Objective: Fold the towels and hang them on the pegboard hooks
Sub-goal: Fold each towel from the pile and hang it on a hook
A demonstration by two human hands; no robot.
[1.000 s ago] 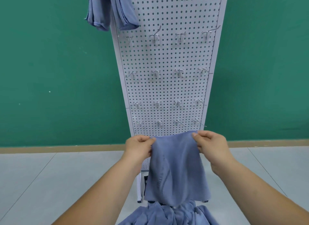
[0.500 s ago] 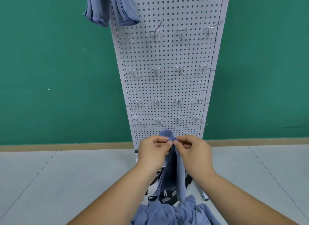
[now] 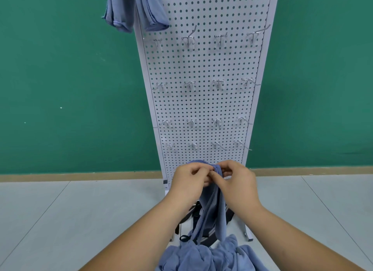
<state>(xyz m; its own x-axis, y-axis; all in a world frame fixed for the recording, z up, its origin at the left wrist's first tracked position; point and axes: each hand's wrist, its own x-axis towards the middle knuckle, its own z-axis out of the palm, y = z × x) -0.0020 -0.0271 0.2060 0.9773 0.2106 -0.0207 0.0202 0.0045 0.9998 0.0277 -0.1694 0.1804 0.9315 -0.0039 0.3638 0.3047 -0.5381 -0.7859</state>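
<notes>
Head view: a person's left hand (image 3: 189, 182) and right hand (image 3: 236, 185) meet in front of the foot of a white pegboard (image 3: 203, 101). Each pinches the gathered top edge of a blue towel (image 3: 219, 214) between thumb and fingers, the two hands touching. The towel hangs doubled in a narrow fold from the pinch down to a heap of towels (image 3: 201, 256) at the bottom edge of the frame; what the heap rests on is out of view.

Behind the hanging cloth, on the pale floor (image 3: 80, 210) between the pegboard's feet, lies a dark striped bag (image 3: 197, 214) with straps. It is largely hidden by towel and forearms, and its contents cannot be made out.

Rows of bare metal hooks (image 3: 189, 41) stud the pegboard above the hands. At the top left corner two hung towels (image 3: 151, 10), also blue and folded, drape from the board, their upper parts cut off by the frame. One of them overhangs the board's left edge against the green wall (image 3: 60, 69). A tan baseboard (image 3: 80, 175) runs where wall meets floor.
</notes>
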